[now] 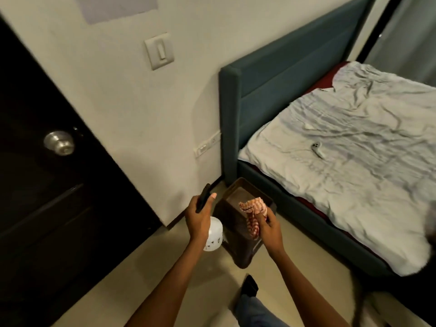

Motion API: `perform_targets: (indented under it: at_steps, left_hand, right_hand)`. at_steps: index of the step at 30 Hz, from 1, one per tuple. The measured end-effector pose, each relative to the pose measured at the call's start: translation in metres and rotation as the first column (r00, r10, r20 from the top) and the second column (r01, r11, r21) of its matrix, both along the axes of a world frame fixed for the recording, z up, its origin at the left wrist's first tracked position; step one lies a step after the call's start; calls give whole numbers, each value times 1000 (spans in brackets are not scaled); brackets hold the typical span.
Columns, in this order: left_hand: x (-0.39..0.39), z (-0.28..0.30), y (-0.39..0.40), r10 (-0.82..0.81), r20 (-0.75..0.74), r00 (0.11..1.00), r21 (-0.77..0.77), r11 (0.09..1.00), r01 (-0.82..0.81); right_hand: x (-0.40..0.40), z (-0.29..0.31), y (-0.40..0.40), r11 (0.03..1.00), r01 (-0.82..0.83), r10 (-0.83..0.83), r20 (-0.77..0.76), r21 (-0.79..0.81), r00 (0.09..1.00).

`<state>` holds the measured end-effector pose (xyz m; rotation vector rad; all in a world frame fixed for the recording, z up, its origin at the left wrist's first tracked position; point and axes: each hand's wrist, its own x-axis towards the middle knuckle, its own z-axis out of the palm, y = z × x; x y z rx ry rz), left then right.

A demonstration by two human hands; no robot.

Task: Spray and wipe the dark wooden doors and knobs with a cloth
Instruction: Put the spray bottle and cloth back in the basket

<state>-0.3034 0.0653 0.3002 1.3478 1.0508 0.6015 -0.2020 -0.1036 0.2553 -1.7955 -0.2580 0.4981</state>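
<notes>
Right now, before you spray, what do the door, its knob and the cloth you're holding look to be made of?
Door: dark, near-black wood or wood veneer with recessed panels and a low sheen; the grain is too dim to confirm.
Knob: round metal, brushed silver, dull highlights.
Cloth: thin woven fabric, red-and-white checked, crumpled soft in the right hand.

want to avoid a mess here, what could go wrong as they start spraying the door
1. The light switch and wall outlet sit beside the door; overspray from the bottle in the left hand could wet them.
2. A dark bin stands on the floor right under the hands; stepping toward the door might knock it.
3. The right hand holds the cloth bunched, so drips may run before wiping.
</notes>
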Motion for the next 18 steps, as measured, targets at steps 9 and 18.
perform_targets:
  at_steps: [9, 18]
  left_hand:
    - [149, -26, -10, -48, -23, 999, -48, 998, 47]
    - [240, -78, 3, -175, -40, 984, -154, 974, 167]
  right_hand:
    - [116, -7, -40, 994, 103, -104, -27, -29, 994]
    - [191, -31, -30, 983, 182, -181, -222, -18, 958]
